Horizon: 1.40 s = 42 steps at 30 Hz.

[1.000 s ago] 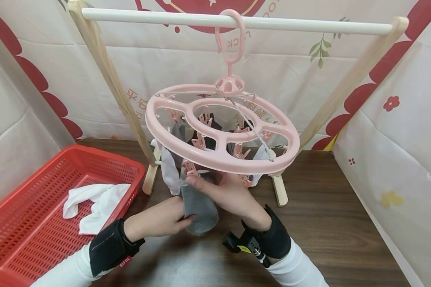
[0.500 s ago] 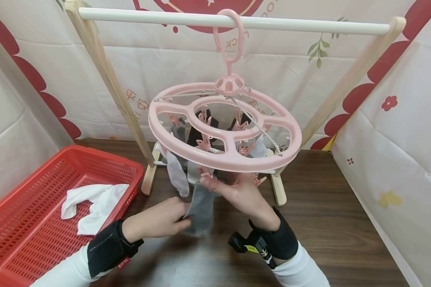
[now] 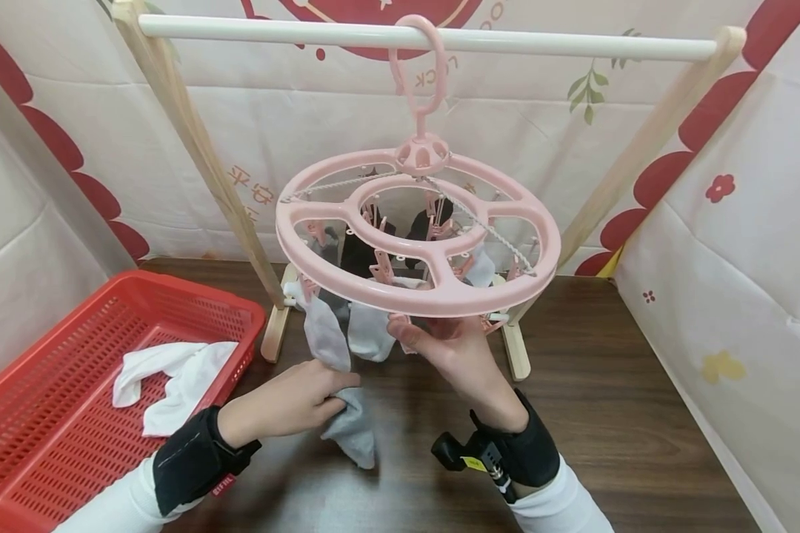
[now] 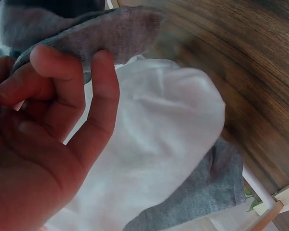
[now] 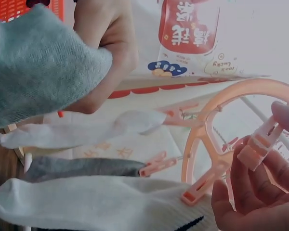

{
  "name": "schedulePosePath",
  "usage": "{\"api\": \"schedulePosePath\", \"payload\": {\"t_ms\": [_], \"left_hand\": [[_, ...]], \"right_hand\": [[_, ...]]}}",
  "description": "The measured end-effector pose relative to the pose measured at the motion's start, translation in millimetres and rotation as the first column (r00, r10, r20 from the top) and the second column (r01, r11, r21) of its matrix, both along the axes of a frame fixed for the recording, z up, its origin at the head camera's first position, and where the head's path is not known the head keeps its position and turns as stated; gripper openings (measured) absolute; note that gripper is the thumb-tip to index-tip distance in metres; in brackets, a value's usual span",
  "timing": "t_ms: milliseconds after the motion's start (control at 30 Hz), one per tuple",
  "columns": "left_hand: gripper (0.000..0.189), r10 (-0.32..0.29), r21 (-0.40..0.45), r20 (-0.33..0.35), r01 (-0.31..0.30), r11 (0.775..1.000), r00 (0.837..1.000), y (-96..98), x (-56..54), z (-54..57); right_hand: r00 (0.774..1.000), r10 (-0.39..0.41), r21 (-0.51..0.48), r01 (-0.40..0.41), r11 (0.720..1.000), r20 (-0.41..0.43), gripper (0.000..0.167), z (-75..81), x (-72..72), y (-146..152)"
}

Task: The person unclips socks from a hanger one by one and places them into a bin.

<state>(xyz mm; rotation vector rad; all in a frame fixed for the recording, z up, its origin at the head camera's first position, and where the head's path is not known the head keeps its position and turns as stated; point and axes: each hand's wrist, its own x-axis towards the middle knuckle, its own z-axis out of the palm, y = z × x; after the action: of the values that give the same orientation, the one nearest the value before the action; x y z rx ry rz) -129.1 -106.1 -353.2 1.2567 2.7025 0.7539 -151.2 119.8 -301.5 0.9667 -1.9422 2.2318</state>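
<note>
My left hand point(image 3: 290, 400) grips a grey sock point(image 3: 355, 429) below the front left of the pink round clip hanger point(image 3: 440, 300). The sock's loose end droops from the fingers over the table. Under the front rim, my right hand point(image 3: 456, 359) pinches a pink clothespin point(image 5: 257, 144) of the hanger between thumb and fingers. In the right wrist view, no sock shows in that clothespin. Other socks hang from nearby clips: a pale one point(image 3: 324, 333) just above my left hand, and a white one point(image 3: 370, 332) between the hands.
At left stands a red basket point(image 3: 240, 326) with white cloth point(image 3: 183, 377) in it. The hanger hooks on a white rail point(image 3: 560, 46) between wooden legs point(image 3: 203, 148). Dark socks point(image 3: 360, 248) hang farther back. Printed cloth walls surround the brown table point(image 3: 607, 414).
My left hand has drawn the grey sock down and left, away from the right hand and its clothespin. My right hand has shifted slightly right, and the hanger has turned a little.
</note>
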Motion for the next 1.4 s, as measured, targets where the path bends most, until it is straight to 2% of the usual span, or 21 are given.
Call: {"api": "schedulePosePath", "payload": {"t_ms": [200,333,433,600,867,1000,1267,1400], "left_hand": [[0.015,0.007,0.017,-0.004,-0.007,1.000,1.000,-0.7,0.6,0.1],[0.016,0.014,0.026,0.007,-0.014,1.000,1.000,-1.8,0.4,3.2],[0.019,0.013,0.054,-0.002,-0.013,0.998,1.000,-4.7,-0.1,7.4],[0.022,0.037,0.091,-0.058,-0.031,0.995,0.998,-12.5,-1.3,14.0],[0.021,0.079,0.109,-0.099,-0.068,0.992,0.992,-20.6,0.0,20.8],[0.023,0.093,0.145,-0.127,-0.074,0.987,0.988,-24.0,0.7,24.6],[0.022,0.163,0.153,-0.150,-0.140,0.978,0.975,-37.1,4.7,30.6],[0.024,0.196,0.166,-0.157,-0.169,0.972,0.968,-45.7,6.6,33.5]], "right_hand": [[0.999,-0.012,0.013,0.011,1.000,0.035,0.061,-4.2,-1.3,6],[1.000,-0.009,0.011,0.009,1.000,0.011,0.067,-6.9,-2.4,9],[1.000,-0.007,0.013,0.008,1.000,-0.015,0.060,-9.3,-3.7,10],[0.999,-0.024,0.035,0.025,0.999,-0.042,0.043,-13.1,-4.0,12],[0.996,-0.031,0.041,0.034,0.999,-0.089,0.043,-17.4,-3.6,14],[0.993,-0.026,0.046,0.031,0.998,-0.118,0.043,-18.3,-4.0,15],[0.997,-0.015,0.067,0.020,0.998,-0.077,0.038,-16.9,-0.9,11],[0.995,-0.024,0.117,0.036,0.992,-0.101,0.028,-18.6,0.6,10]]}}
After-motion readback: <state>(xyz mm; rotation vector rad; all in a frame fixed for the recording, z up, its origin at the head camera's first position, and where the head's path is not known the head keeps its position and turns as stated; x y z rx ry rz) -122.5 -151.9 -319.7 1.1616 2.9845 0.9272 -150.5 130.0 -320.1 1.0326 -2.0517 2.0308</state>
